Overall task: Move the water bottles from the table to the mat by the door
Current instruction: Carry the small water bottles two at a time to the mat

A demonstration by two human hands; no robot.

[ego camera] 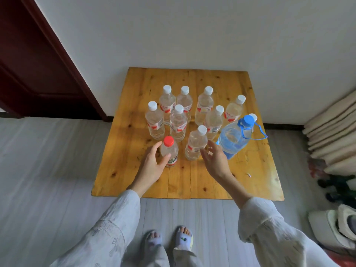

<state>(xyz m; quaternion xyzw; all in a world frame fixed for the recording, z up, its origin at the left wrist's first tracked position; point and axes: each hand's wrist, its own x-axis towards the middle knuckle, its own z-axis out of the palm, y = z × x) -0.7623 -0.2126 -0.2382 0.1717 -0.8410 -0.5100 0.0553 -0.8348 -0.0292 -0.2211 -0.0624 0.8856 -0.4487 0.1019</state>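
Several clear water bottles stand upright on a low wooden table [134, 176]. Most have white caps. At the front left stands a red-capped bottle [169, 149], and my left hand [154, 162] curls around its left side, thumb against its front, fingers not closed. A white-capped bottle [195, 143] stands at the front middle; my right hand [214, 158] hovers just right of it, fingers spread, holding nothing. A big blue-capped jug [236, 137] with a blue carry strap stands at the right, close behind my right hand. No mat is in view.
A dark red door [32, 60] and its frame are at the left, beside the white wall. Folded bedding [331, 132] is stacked at the right, with shoes and slippers [341, 224] on the floor below it. Grey floor lies left of the table and around my feet.
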